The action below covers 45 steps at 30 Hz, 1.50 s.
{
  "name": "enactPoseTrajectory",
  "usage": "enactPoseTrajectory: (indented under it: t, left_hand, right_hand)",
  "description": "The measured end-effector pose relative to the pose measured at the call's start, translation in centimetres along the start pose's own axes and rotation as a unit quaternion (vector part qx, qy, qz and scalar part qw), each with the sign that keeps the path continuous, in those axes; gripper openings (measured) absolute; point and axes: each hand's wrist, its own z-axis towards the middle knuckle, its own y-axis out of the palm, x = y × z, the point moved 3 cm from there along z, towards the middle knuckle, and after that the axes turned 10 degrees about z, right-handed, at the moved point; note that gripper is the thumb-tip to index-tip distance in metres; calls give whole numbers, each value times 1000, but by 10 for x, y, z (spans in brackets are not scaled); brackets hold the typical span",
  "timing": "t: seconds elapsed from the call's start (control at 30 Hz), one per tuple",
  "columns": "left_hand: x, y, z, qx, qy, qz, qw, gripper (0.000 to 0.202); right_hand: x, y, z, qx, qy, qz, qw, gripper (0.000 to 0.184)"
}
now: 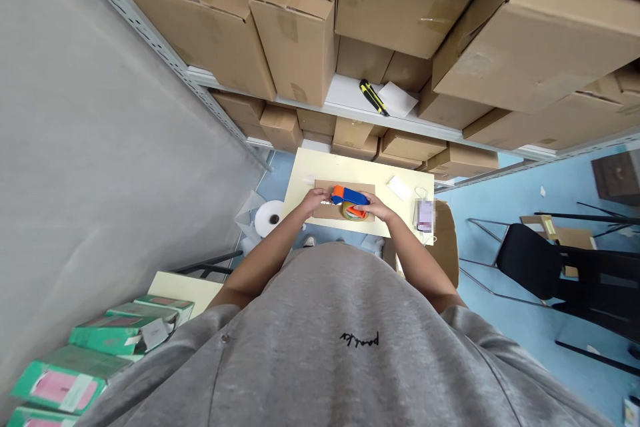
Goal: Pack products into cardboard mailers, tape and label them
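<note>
A blue and orange tape dispenser point(356, 197) with a roll of tape point(353, 213) is above a flat brown cardboard box point(326, 213) on the pale yellow table. My right hand point(379, 207) is closed around the blue end of the dispenser. At its orange end is my left hand point(315, 201), with the fingers brought together; what they pinch is too small to make out. A small white patch shows just below the left fingertips. The dispenser and both hands hide part of the cardboard.
Shelves with brown cartons point(295, 40) stand ahead, holding a yellow and black utility knife point(373, 97). On the table point(305, 170) are a white paper point(399, 187) and a phone point(425, 215) with a cable. A white roll point(269, 219) sits left; a black chair point(530, 260) stands right.
</note>
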Motion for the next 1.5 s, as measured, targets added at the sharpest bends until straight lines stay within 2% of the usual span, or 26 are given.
enactPoseTrajectory:
  t: [0.2,0.33,0.5,0.67,0.8,0.93,1.07,1.27,1.5]
  left_hand:
    - [-4,0,-4,53,28,-20,998,21]
    - [-2,-5,-8,65,37,-52,996,25]
    - [-8,-28,-17,122,22,-119,985,30]
    - [-26,-46,-28,163,9,-89,982,37]
    - [-36,-44,-30,163,-5,-45,986,42]
    - [-39,-41,-27,183,-8,15,983,43]
    - [-44,-38,-23,206,-21,31,978,44]
    - [-52,-35,-17,206,-32,43,977,43]
    - [-45,-21,-20,252,-27,104,962,36]
  right_hand:
    - [-14,-3,4,-3,-31,-62,998,62]
    - [-21,-7,8,3,-71,-123,990,57]
    - [-28,-18,11,-21,-73,-168,983,61]
    - [-33,-29,12,-29,-60,-211,975,59]
    - [-33,-24,14,-32,-66,-247,966,57]
    - [-36,-14,14,-34,-88,-269,959,65]
    - [-43,-7,13,-34,-111,-311,943,70]
    - [-58,1,10,-47,-121,-383,915,70]
    - [-64,7,13,-45,-101,-459,881,71]
